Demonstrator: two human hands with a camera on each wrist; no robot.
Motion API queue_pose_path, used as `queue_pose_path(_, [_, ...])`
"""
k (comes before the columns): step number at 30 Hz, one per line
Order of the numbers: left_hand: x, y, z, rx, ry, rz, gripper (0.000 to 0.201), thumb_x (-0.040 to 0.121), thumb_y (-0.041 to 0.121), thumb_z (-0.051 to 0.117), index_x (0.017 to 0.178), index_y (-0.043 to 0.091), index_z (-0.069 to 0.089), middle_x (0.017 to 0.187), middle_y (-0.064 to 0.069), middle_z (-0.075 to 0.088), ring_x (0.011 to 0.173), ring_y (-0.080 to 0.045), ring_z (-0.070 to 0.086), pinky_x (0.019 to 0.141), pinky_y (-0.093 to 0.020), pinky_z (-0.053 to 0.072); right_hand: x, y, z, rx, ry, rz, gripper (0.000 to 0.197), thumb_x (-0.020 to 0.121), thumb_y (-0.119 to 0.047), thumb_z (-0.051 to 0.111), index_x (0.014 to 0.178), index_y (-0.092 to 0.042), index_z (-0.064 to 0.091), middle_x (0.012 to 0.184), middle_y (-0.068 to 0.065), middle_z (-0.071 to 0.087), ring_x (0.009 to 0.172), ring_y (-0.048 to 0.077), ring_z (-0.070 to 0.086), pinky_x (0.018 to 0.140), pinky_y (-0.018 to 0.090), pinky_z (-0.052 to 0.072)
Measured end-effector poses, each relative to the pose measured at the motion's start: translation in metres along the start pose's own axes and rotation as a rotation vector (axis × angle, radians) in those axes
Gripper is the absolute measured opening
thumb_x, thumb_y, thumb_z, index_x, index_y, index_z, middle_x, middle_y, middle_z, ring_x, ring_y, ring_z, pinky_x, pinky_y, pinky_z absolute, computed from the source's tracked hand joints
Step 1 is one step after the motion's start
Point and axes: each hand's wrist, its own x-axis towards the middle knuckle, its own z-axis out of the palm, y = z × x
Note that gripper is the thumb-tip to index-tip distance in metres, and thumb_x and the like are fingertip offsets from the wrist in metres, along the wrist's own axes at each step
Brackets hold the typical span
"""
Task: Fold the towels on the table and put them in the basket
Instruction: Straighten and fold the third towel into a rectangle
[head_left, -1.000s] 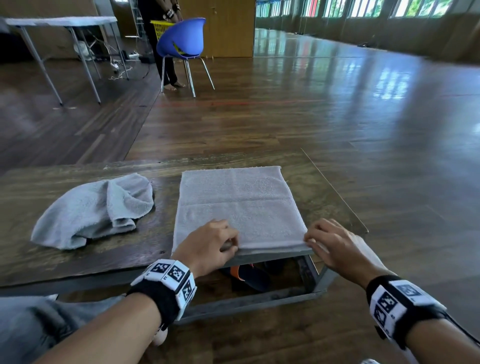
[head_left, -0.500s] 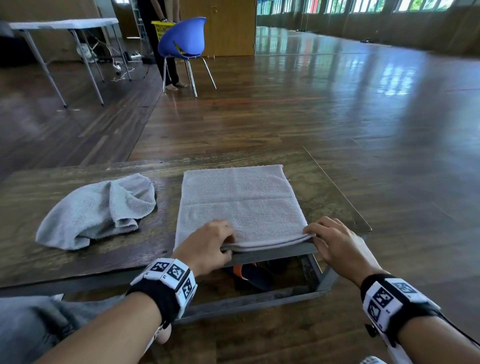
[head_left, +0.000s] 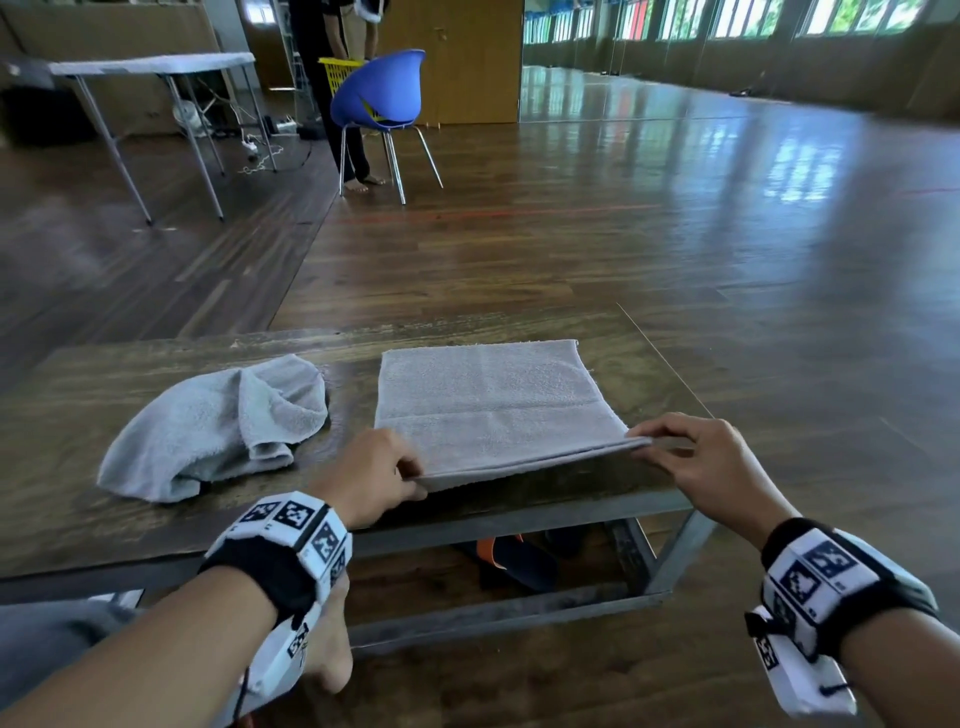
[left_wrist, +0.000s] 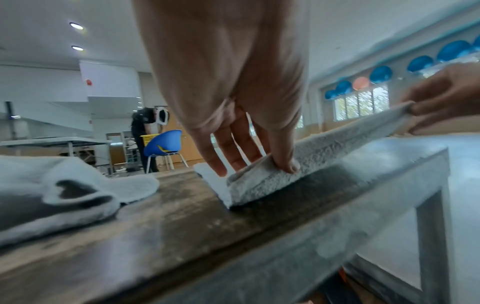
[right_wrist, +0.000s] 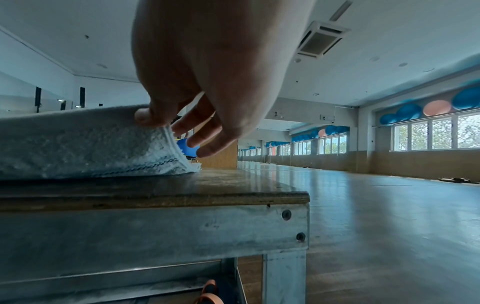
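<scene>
Between pinching fingers (head_left: 400, 470): towel (head_left: 493, 410) edge.

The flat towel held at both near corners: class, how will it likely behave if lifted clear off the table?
The flat towel will probably sag; its edge already dips between left hand and right hand. Probably light: fingertip pinches raise it. Unlikely to slip, given its nubbly pile.

Both hands (head_left: 371, 480) (head_left: 711, 467) pinching, forearms extended forward.

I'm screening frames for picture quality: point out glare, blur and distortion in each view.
Head view: window glare streaks the floor; straight lines bow. Left wrist: crumpled towel and table edge smeared, colours bluish. Right wrist: right hand dark and soft, folded towel fairly sharp.
</scene>
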Motion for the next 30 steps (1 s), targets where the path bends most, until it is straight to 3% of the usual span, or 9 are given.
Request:
queue_pose_path(4, [-0.003,-0.014,-0.027,-0.057,0.157,-0.009,0.008,0.074,0.018,0.086,0.075,0.021,0.078,0.071,0.008,0.072,0.070,-0.003,0.066,0.066,-0.010,0.046,0.008,-0.006,-0.005,0.137,0.037,0.009,0.010,0.083,-0.019,0.081,0.083,-0.030,0.079,0.086,-0.015,0.077,0.086,0.002,0.071,0.079,0.014,0.053])
queue_pose_path(6, [-0.003,-0.020,-0.036,-0.077,0.209,-0.009,0.011,0.073,0.013,0.085,0.073,0.021,0.077,0.069,0.009,0.072,0.066,0.002,0.063,0.061,-0.006,0.041,0.010,-0.008,-0.004,0.177,0.037,0.030,0.009,0.085,-0.017,0.079,0.084,-0.026,0.078,0.088,-0.012,0.078,0.087,0.003,0.072,0.085,0.020,0.055])
queue_pose_path(9, [-0.004,-0.019,-0.038,-0.048,0.102,0.020,0.013,0.072,0.017,0.087,0.073,0.023,0.076,0.066,0.012,0.067,0.062,0.003,0.060,0.058,-0.008,0.041,0.004,-0.015,0.006,0.092,-0.120,0.046,0.021,0.080,-0.022,0.083,0.098,-0.030,0.074,0.098,-0.018,0.075,0.095,-0.003,0.069,0.092,0.025,0.053])
queue_pose_path(12, [-0.008,-0.020,-0.025,0.049,0.003,-0.013,0.015,0.073,0.023,0.085,0.076,0.026,0.071,0.070,0.013,0.065,0.066,0.000,0.061,0.059,-0.013,0.044,-0.010,-0.020,0.026,-0.114,-0.314,0.018,0.054,0.070,-0.044,0.089,0.118,-0.039,0.064,0.116,-0.026,0.064,0.113,-0.007,0.057,0.101,0.024,0.043])
queue_pose_path(16, [-0.019,-0.031,-0.013,0.127,0.012,-0.055,0.022,0.069,0.033,0.083,0.079,0.031,0.064,0.084,0.013,0.062,0.080,-0.008,0.061,0.076,-0.032,0.052,-0.037,-0.013,0.054,-0.382,-0.379,-0.138,0.070,0.059,-0.060,0.085,0.116,-0.044,0.049,0.127,-0.025,0.040,0.121,0.001,0.033,0.098,0.022,0.036])
queue_pose_path(19, [-0.026,-0.040,-0.008,0.131,0.033,-0.064,0.026,0.068,0.036,0.083,0.083,0.032,0.063,0.089,0.012,0.054,0.087,-0.009,0.055,0.078,-0.030,0.047,-0.053,-0.007,0.065,-0.581,-0.289,-0.219,0.068,0.062,-0.048,0.088,0.111,-0.036,0.043,0.128,-0.017,0.034,0.118,0.007,0.033,0.099,0.022,0.040])
queue_pose_path(21, [-0.029,-0.045,-0.007,0.084,0.046,-0.080,0.022,0.070,0.033,0.084,0.085,0.029,0.069,0.088,0.013,0.052,0.086,-0.006,0.054,0.076,-0.025,0.043,-0.057,-0.008,0.070,-0.692,-0.222,-0.245,0.067,0.060,-0.035,0.091,0.112,-0.028,0.050,0.129,-0.009,0.042,0.116,0.015,0.043,0.100,0.030,0.047])
queue_pose_path(24, [-0.030,-0.049,-0.006,0.039,0.060,-0.077,0.018,0.072,0.025,0.084,0.087,0.027,0.075,0.089,0.012,0.056,0.086,-0.006,0.055,0.074,-0.020,0.039,-0.056,-0.011,0.078,-0.784,-0.114,-0.289,0.066,0.053,-0.023,0.095,0.110,-0.019,0.063,0.121,0.003,0.056,0.106,0.026,0.057,0.089,0.041,0.054])
queue_pose_path(30, [-0.030,-0.049,-0.008,-0.004,0.086,-0.100,0.015,0.076,0.007,0.079,0.085,0.018,0.078,0.091,0.003,0.064,0.085,-0.013,0.060,0.080,-0.029,0.050,-0.054,-0.017,0.085,-0.869,-0.009,-0.279,0.046,0.061,-0.011,0.088,0.102,-0.013,0.067,0.111,0.008,0.061,0.088,0.030,0.060,0.076,0.045,0.052])
